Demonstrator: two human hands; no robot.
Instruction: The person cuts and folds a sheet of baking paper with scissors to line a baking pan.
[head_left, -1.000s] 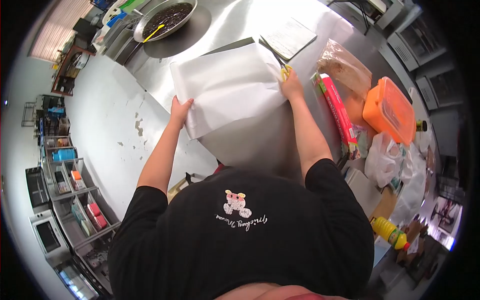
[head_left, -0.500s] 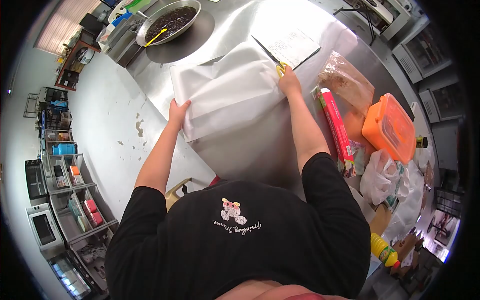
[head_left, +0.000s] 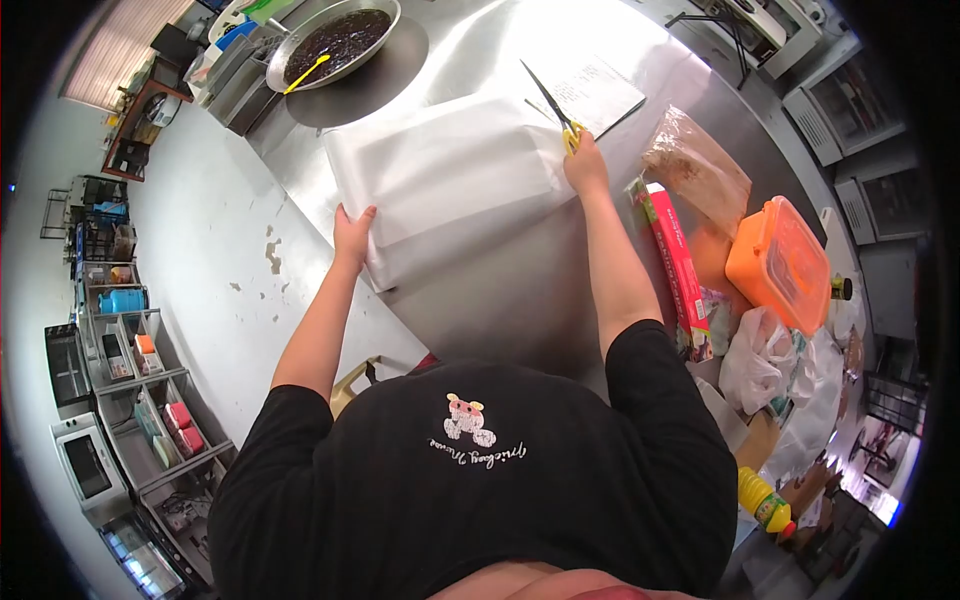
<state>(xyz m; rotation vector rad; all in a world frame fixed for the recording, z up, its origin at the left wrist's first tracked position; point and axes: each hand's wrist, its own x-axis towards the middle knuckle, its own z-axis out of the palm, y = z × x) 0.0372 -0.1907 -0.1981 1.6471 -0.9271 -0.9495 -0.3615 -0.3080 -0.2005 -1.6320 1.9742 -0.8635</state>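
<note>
A sheet of white translucent paper point(head_left: 450, 165) lies over a tray-like shape on the steel table point(head_left: 480, 290). My left hand point(head_left: 353, 235) grips the rolled left edge of the paper, thumb on top. In my right hand point(head_left: 585, 163) are scissors point(head_left: 556, 100) with yellow handles, their dark blades pointing up and away past the paper's right end. Just beyond the scissors lies a written note sheet point(head_left: 600, 95).
At the back left stands a wide metal pan point(head_left: 345, 45) of dark contents with a yellow spoon point(head_left: 308, 74). To the right are a red box point(head_left: 677, 265), a plastic bag point(head_left: 695, 165), an orange container point(head_left: 780, 262) and white bags point(head_left: 757, 365). Shelves point(head_left: 165, 385) stand far left.
The paper looks flatter and smoother than before. My right hand has moved slightly right, and the scissors' blades now stand clear of the paper.
</note>
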